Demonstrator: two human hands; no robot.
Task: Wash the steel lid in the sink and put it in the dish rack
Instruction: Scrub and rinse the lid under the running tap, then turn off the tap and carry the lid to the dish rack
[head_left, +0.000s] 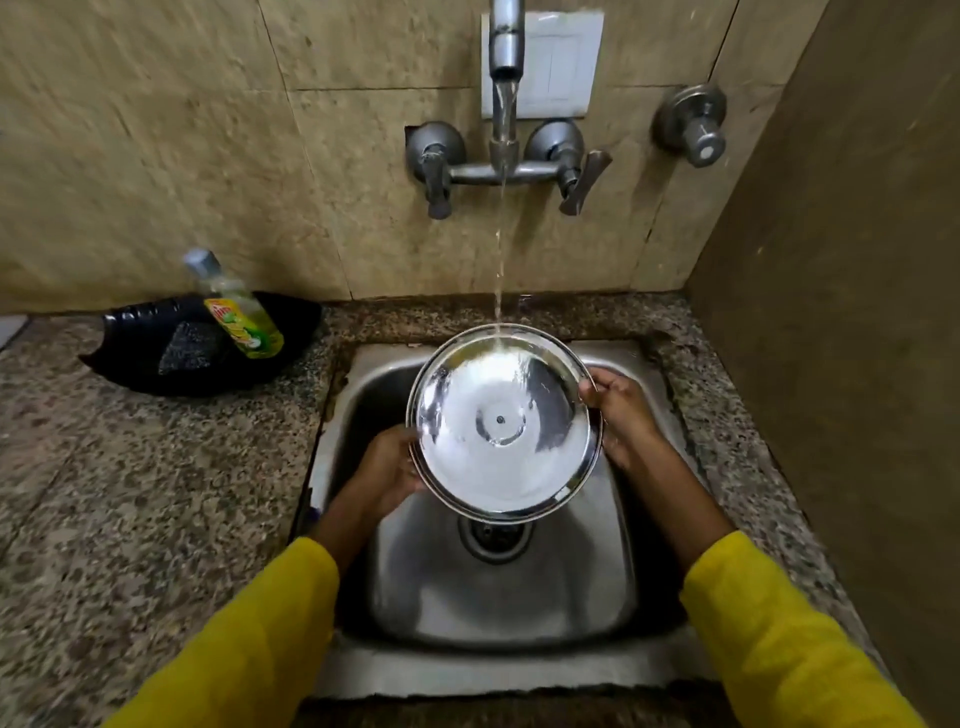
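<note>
The round steel lid (503, 423) is held above the steel sink (498, 603), its shiny inner face turned up toward me with a small rivet at its centre. My left hand (387, 470) grips its lower left rim. Fingers of my right hand (621, 413) curl over the right rim. A thin stream of water falls from the wall tap (506, 41) onto the lid's far edge. No dish rack is in view.
A black tray (130, 358) on the granite counter at the left holds a green dish-soap bottle (236, 306) and a dark scrub pad (189, 345). Tap handles (576, 174) and a separate valve (693, 127) jut from the tiled wall. A side wall stands at the right.
</note>
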